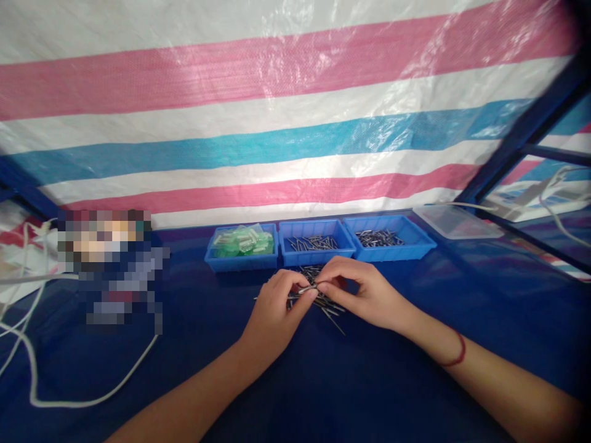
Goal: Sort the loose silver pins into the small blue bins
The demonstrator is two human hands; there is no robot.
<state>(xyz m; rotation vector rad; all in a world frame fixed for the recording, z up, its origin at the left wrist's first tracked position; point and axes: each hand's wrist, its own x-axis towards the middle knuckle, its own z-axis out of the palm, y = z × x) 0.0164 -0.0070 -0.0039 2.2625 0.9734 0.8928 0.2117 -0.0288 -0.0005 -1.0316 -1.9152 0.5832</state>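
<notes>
My left hand (271,309) pinches a thin metal rod (306,288) between thumb and fingers. From the other side, the closed fingertips of my right hand (372,291) hold the same small piece, so both hands meet on it. Under and behind them lies a loose pile of thin dark metal rods (330,306), partly hidden by the fingers. One long rod sticks out of the pile toward me. The exact kind of these rods is too small to make out.
Behind the pile stand three blue bins: a left bin (240,266) with green-tinted plastic packets, a middle bin (318,254) and a right bin (398,253) with small metal pieces. A clear plastic lid (455,223) lies far right. White cables (69,404) and a blurred-out area are left.
</notes>
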